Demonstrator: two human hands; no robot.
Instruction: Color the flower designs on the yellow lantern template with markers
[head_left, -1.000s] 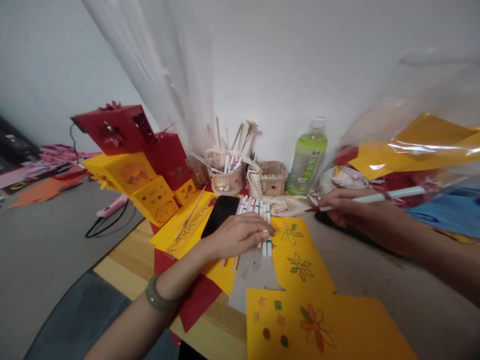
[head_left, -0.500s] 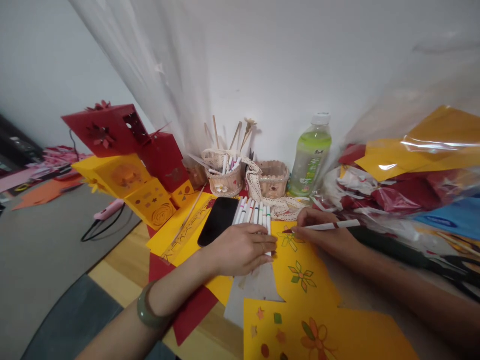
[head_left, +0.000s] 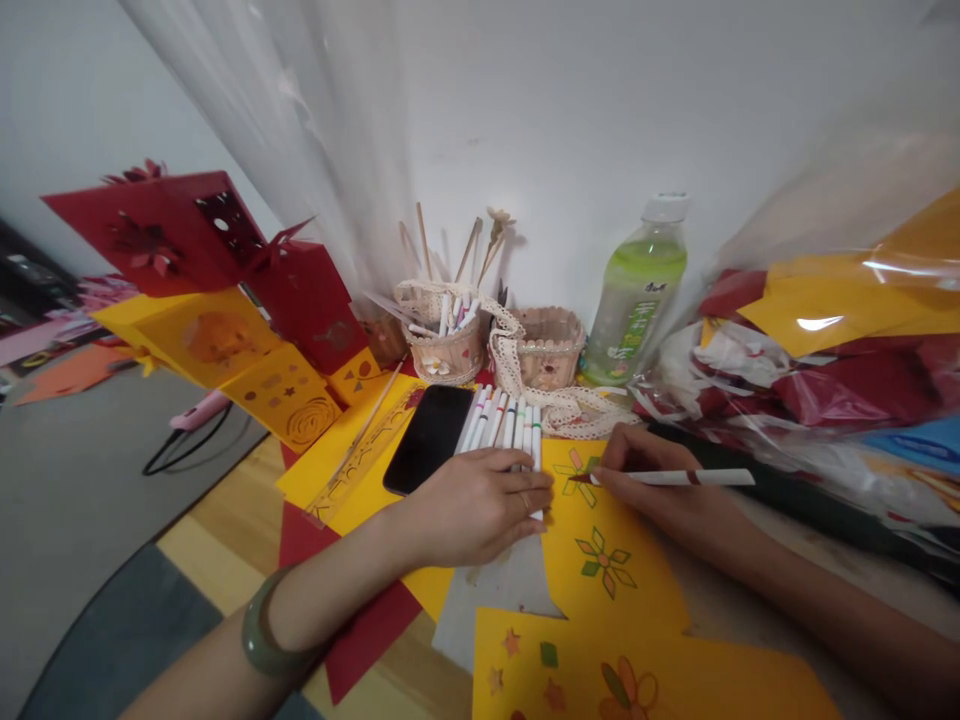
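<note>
2 bare hands are at work: the right hand (head_left: 637,475) has its thumb and fingers pinched on 1 white marker (head_left: 667,478), its dark tip over the upper of 2 drawn flowers (head_left: 604,562) on a yellow sheet (head_left: 656,610) — whether tip meets paper, I cannot tell. The left hand (head_left: 480,500) lies over a row of markers (head_left: 517,425), fingers together and gently curved; I cannot tell whether it grips any, and it covers too much for a sure count. Beyond stand 2 small baskets (head_left: 551,362) of wooden slats with scalloped rims, the left holding pens and thin sticks, with openwork lace (head_left: 577,412) trailing in front. Beside them is 1 smooth plastic bottle (head_left: 636,300) of green drink. 1 flat black phone (head_left: 427,440) with rounded corners lies left of the markers. Further left rise 2 angular red paper boxes (head_left: 304,305) over yellow paper, pierced with cut-outs. The sheet's near edge meets a second yellow sheet (head_left: 720,680) bearing star shapes; plain paper runs from the lower flower to the right edge, and a strip of yellow separates the hands.
</note>
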